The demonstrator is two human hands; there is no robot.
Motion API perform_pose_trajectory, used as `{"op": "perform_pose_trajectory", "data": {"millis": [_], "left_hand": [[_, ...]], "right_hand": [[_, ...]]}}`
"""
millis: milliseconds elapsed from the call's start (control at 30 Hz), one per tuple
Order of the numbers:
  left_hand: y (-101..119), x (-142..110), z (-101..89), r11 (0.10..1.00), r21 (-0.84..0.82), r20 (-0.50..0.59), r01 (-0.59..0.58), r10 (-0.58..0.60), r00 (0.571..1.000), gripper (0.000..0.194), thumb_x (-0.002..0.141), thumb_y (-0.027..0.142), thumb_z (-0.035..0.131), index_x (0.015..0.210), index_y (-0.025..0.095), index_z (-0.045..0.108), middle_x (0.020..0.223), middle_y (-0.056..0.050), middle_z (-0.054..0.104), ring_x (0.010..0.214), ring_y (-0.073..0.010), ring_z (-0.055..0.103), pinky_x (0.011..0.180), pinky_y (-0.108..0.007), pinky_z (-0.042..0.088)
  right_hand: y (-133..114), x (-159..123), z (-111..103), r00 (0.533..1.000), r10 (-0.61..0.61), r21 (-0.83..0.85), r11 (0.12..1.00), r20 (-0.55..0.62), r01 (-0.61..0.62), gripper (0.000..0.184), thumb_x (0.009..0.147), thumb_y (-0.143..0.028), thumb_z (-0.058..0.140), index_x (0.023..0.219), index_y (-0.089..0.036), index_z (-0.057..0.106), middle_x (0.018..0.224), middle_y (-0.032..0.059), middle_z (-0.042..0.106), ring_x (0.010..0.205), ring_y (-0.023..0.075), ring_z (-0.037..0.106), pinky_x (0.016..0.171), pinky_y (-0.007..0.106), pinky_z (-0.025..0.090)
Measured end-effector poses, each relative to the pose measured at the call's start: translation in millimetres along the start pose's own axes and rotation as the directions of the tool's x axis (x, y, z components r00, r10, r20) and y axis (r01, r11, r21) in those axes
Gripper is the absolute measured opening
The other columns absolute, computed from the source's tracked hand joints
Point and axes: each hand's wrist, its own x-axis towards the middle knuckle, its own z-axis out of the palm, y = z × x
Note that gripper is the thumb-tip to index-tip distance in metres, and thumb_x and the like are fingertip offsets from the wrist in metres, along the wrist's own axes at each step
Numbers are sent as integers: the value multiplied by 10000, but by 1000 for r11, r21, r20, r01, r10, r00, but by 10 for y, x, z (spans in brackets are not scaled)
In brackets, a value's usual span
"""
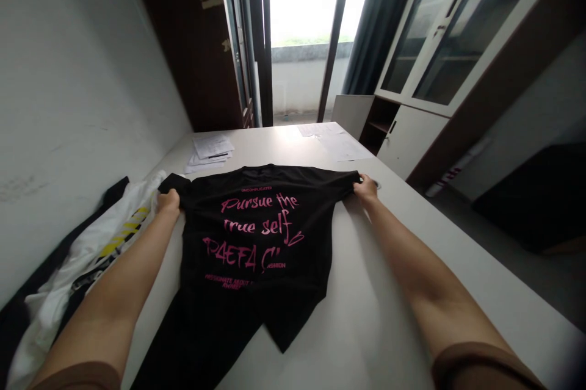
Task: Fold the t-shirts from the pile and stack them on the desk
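The black shirt (311,207) is spread on the table (366,292), shoulders (215,181) laid out, six-o'clock hem (281,335) left crooked; its sleeves (343,184) are pinched by the left hand (169,201) at ten o'clock, right hand (366,188) at two.

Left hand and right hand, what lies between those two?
In the head view, a black T-shirt spans the whole stretch from the left hand to the right hand, both gripping it above the white table.
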Motion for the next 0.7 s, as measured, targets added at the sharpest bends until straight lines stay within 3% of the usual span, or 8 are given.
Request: {"op": "perform_pose_trajectory", "data": {"millis": [133,200,267,367,433,533,600,700], "left_hand": [[256,-5,115,985,86,-142,-150,161,977,563,948,275,512,1460,70,398,1471,-201,467,1394,-346,390,1158,-525,326],[401,-40,267,921,113,27,-372,372,928,460,953,312,514,1382,148,527,1409,-129,542,1342,-290,455,1162,-436,343],[537,-101,488,835,92,320,-543,491,810,401,961,383,498,1288,191,628,1303,-102,621,1231,-264,552,1106,-383,412],[716,-236,867,784,89,633,-614,431,643,599,948,578,466,1434,240,557,1449,-133,542,1316,-319,508,1108,-452,415],[811,-333,1085,793,146,691,-592,346,634,752,909,718,427,1534,300,448,1593,-149,389,1439,-398,368,1123,-599,356],[900,-424,1297,791,200,710,-578,289,642,847,868,825,345,1590,382,328,1694,-122,190,1527,-460,148,1091,-774,228],[919,-427,1369,789,200,709,-581,293,642,853,873,833,291,1608,400,267,1710,-98,134,1546,-448,80,1091,-803,165],[910,-366,1425,793,196,698,-576,300,650,847,887,828,228,1618,400,227,1717,-75,97,1557,-426,47,1101,-809,107]], "right_hand": [[16,139,-34,999,49,-256,966,11,-45,564,782,-120,601,1343,-168,627,981,130,724,950,288,675,893,392,533],[-21,165,-31,999,28,-325,945,-16,-31,569,822,-128,553,1388,-177,595,1044,152,711,1003,305,659,911,417,517],[-121,149,0,995,-62,-382,924,-84,25,517,877,-154,494,1384,-165,595,1150,188,673,1079,325,622,937,444,497],[-385,42,146,959,-277,-446,867,-57,224,411,930,-215,462,1286,-153,659,1252,200,613,1201,343,535,1018,462,449],[-586,-81,322,915,-374,-412,817,151,403,347,955,-265,469,1188,-175,710,1197,166,636,1178,316,543,1032,423,447],[-815,-290,654,760,-402,-277,760,510,588,336,986,-385,495,1196,-253,720,1194,102,654,1142,262,579,1018,361,462],[-885,-403,863,686,-361,-262,734,632,627,437,971,-545,524,1309,-311,674,1344,92,597,1258,290,529,1082,410,424],[-885,-465,1094,665,-259,-330,708,701,624,664,950,-716,449,1516,-370,479,1611,83,351,1483,358,290,1191,578,244]]}}
